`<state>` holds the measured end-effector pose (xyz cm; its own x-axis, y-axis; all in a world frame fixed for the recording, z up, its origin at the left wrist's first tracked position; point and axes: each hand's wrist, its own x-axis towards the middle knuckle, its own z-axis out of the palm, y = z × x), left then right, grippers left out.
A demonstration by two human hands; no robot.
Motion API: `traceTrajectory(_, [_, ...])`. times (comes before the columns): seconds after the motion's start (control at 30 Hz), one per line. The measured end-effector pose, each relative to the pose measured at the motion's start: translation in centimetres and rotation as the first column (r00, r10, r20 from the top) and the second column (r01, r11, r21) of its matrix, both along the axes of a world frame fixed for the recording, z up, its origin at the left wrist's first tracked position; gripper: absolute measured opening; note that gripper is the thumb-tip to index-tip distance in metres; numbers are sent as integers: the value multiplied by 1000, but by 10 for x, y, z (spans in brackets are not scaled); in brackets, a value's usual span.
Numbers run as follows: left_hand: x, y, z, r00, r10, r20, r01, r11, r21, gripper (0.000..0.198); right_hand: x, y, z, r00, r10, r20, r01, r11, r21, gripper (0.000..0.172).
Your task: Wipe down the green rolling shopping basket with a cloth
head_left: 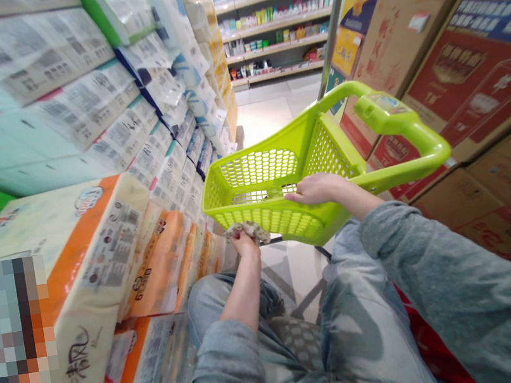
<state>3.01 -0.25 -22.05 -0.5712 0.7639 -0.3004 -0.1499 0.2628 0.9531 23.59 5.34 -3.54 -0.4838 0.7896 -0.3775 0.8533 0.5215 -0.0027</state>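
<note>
In the head view, a crumpled cloth is grasped in the left hand beside the green cart, which is apparently steadied between stacked packs and boxes by the right hand laid over its rim, whose grip cannot be judged.

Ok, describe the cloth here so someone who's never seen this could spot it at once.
Find the lime-green shopping cart at the centre of the view. Low by its near side, towards the picture's left, the left hand holds the crumpled cloth. Soft folds and mottled, pale-and-brownish colouring set it apart from the cart's bright, perforated plastic.
</note>
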Motion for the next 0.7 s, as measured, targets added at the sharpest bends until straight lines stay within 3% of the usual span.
traceTrajectory(0.17, [-31,3,12,969,195,154,-200,980,17,6,1,1,-3,1000,7,-4,-7,1000,7,79])
traceTrajectory(0.43, [-22,1,16,966,142,215,-152,988,29,11,1,0,-1,1000,1,9,-1,1000,9,80])
traceTrajectory(0.5, [-28,-1,20,975,184,127,-197,976,93,7,1,-2,0,1000,5,8,-6,1000,19,80])
traceTrajectory(0.57, [-39,-3,28,965,256,-64,-241,953,185,7,2,-4,1,1000,14,9,-14,999,31,78])
traceTrajectory(0.63, [-54,-4,39,907,291,-304,-222,945,241,14,2,-6,3,1000,27,5,-27,999,45,77])
traceTrajectory(0.7, [-67,-6,53,818,253,-517,-129,956,263,21,3,-7,4,999,37,3,-37,997,64,76])
